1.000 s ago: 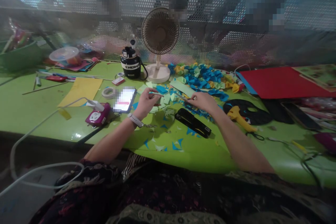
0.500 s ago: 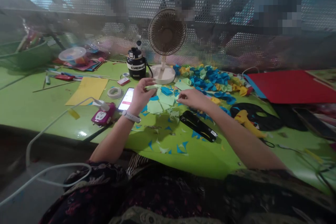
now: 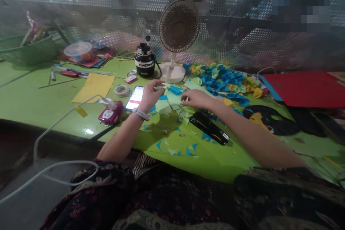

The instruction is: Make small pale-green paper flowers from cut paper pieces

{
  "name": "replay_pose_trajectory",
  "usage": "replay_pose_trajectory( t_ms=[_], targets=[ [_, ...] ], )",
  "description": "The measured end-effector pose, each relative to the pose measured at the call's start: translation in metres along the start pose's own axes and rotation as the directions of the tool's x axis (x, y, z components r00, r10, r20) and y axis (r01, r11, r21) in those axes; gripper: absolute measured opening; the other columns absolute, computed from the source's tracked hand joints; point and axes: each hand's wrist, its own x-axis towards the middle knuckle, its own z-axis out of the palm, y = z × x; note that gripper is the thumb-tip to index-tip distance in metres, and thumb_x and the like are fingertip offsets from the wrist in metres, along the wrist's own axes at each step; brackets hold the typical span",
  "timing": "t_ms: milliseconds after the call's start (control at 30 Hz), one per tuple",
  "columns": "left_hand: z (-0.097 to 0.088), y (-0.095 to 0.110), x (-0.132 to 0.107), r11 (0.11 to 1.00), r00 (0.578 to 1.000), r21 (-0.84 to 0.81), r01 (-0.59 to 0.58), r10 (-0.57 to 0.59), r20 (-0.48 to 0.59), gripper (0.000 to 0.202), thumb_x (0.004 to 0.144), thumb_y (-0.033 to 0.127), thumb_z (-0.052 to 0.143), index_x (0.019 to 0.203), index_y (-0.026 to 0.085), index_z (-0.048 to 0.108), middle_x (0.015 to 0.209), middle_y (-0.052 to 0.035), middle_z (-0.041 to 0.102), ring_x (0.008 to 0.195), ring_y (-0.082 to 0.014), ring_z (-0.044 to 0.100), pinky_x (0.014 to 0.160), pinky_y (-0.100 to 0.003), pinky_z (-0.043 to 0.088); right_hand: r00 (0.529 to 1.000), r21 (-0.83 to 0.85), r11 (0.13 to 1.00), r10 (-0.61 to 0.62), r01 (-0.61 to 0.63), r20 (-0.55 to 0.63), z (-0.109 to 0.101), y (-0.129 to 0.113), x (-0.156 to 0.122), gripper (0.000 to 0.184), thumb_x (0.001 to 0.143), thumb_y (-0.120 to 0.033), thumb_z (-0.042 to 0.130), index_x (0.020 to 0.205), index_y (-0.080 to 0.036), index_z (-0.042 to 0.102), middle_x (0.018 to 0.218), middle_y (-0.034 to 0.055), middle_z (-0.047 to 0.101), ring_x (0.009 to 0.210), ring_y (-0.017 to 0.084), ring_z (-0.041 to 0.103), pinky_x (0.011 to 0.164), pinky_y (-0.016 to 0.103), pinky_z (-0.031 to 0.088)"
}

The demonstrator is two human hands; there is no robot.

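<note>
Pale green papers (image 3: 163,107), flat and angular, lie mid-frame between my hands: left hand (image 3: 151,95) parted, right hand (image 3: 196,99) curled, any pinch I can't tell! Below the black stapler (image 3: 208,127), green surface (image 3: 215,165) stretches to its edge, lower centre.

"Can you tell what the bare left hand (image 3: 151,95) grips?"

"No, its fingertips blur against the pale green paper pieces (image 3: 163,107). The bare right hand (image 3: 196,99) is no clearer: whether its curled fingers pinch anything is hidden."

"And the phone with the lit white screen (image 3: 137,97)?"

"A pixelated patch covers part; the lettering is too small to read."

"The yellow tool-like object (image 3: 257,118)?"

"Partly hidden behind the right forearm (image 3: 242,131)."

"What do the edges cut off?"

"On the left, the green plastic basket (image 3: 35,52) and the white cable (image 3: 36,151); on the right, the flat red sheet (image 3: 309,90)."
</note>
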Motion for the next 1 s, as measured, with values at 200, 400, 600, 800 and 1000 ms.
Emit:
replay_pose_trajectory(
  t_ms=[200,400,600,800,1000],
  targets=[
    [0.003,-0.004,0.0,1.0,1.0,-0.027,0.015,-0.016,-0.018,0.027,0.071,0.011,0.065,0.097,0.015,0.068,0.093,-0.0065,0.073,0.07,-0.0116,0.064,0.063,-0.022,0.054,0.976,-0.096,0.972,-0.216,0.216,0.003,0.025,-0.045,0.016,0.056,0.088,-0.046,0.067,0.135,-0.017,0.056,0.141,0.0163,0.058,0.123,0.029,0.059,0.087,0.03,0.049],
    [0.004,-0.001,-0.001,0.996,0.999,-0.081,0.047,-0.049,-0.023,0.023,0.071,0.013,0.066,0.094,0.015,0.067,0.092,-0.0051,0.072,0.069,-0.0112,0.064,0.062,-0.022,0.056,0.964,-0.257,0.93,-0.237,0.261,0.121,0.029,-0.06,0.022,0.037,0.098,-0.037,0.053,0.124,-0.013,0.062,0.121,0.0188,0.069,0.111,0.027,0.067,0.081,0.031,0.05],
    [0.006,0.007,-0.005,0.989,0.997,-0.125,0.076,-0.079,-0.018,0.021,0.071,0.012,0.066,0.092,0.014,0.067,0.092,-0.0046,0.071,0.075,-0.0123,0.065,0.063,-0.023,0.058,0.962,-0.315,0.91,-0.241,0.271,0.129,0.029,-0.061,0.022,0.032,0.099,-0.022,0.043,0.118,-0.009,0.065,0.106,0.0211,0.074,0.105,0.028,0.07,0.08,0.033,0.05],
    [0.006,0.005,-0.003,0.99,0.997,-0.121,0.069,-0.074,-0.034,0.019,0.072,0.011,0.065,0.09,0.014,0.067,0.092,-0.0045,0.07,0.074,-0.0113,0.064,0.064,-0.023,0.058,0.97,-0.294,0.927,-0.205,0.234,0.128,0.028,-0.059,0.024,0.029,0.092,-0.014,0.051,0.116,-0.014,0.068,0.105,0.017,0.075,0.098,0.025,0.072,0.073,0.028,0.048],
    [0.006,0.001,-0.001,0.99,0.997,-0.122,0.065,-0.069,-0.028,0.02,0.071,0.011,0.065,0.091,0.015,0.067,0.092,-0.0048,0.07,0.074,-0.011,0.064,0.066,-0.023,0.059,0.99,-0.268,0.953,-0.125,0.138,0.065,0.027,-0.059,0.023,0.027,0.094,-0.019,0.05,0.112,-0.018,0.071,0.106,0.0161,0.076,0.097,0.026,0.071,0.069,0.029,0.043]
  ],
)
